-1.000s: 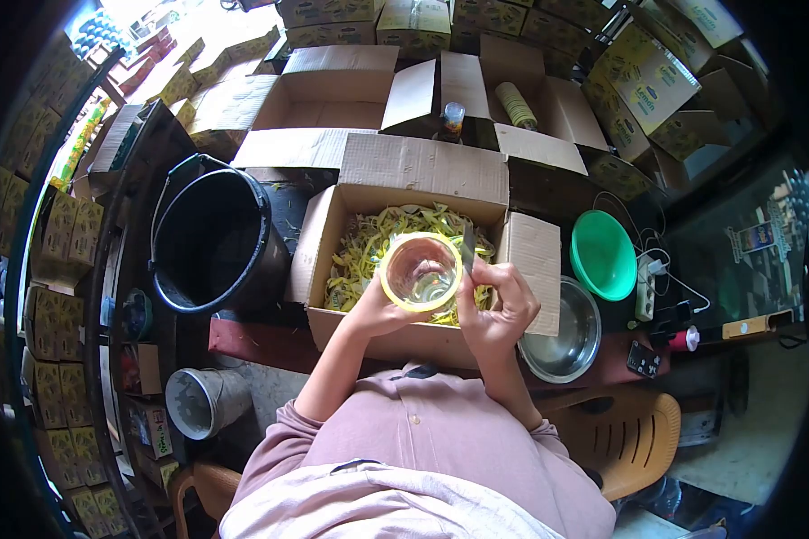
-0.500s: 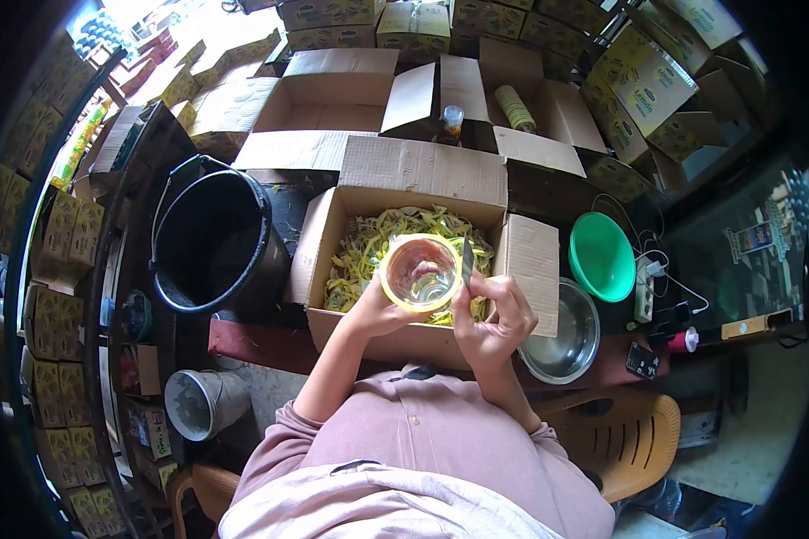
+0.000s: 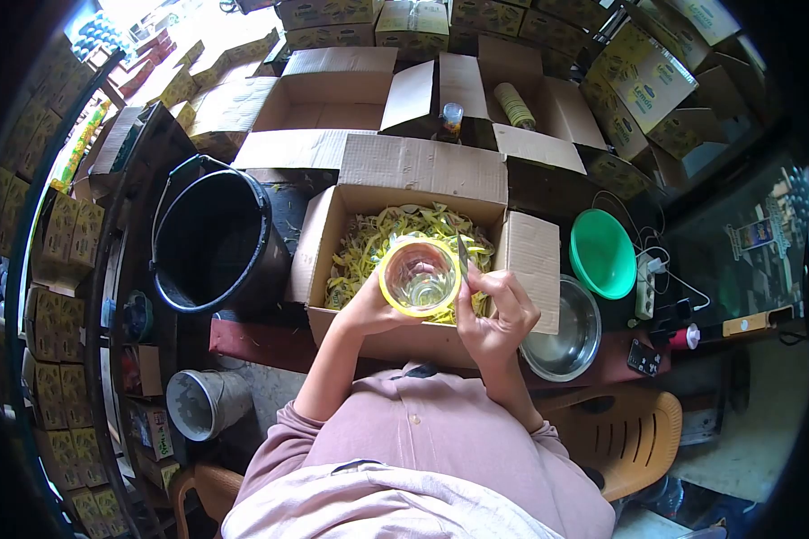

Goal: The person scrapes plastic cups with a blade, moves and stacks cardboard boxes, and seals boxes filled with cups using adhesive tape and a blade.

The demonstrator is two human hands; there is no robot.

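My left hand (image 3: 367,310) is wrapped round a clear plastic cup (image 3: 422,286) with a yellow rim, its mouth facing up towards me. In my right hand (image 3: 499,319) a small knife (image 3: 463,254) is pinched, the blade pointing away from me along the cup's right side; whether it touches the rim I cannot tell. Below both hands stands an open cardboard box (image 3: 395,340) with a heap of thin yellow-green strips (image 3: 368,247) in it. The fingers of my left hand are partly hidden behind the cup.
A black bucket (image 3: 265,229) stands left of the box. To the right are a steel bowl (image 3: 562,337), a green basin (image 3: 602,256) and a power strip (image 3: 644,287). Behind lie open cartons (image 3: 324,99), one with a stack of cups (image 3: 514,106). A grey bucket (image 3: 208,404) is low on the left.
The cup has turned slightly in my left hand and sits a touch lower. The knife's tip has swung a little to the left. Both hands keep their hold.
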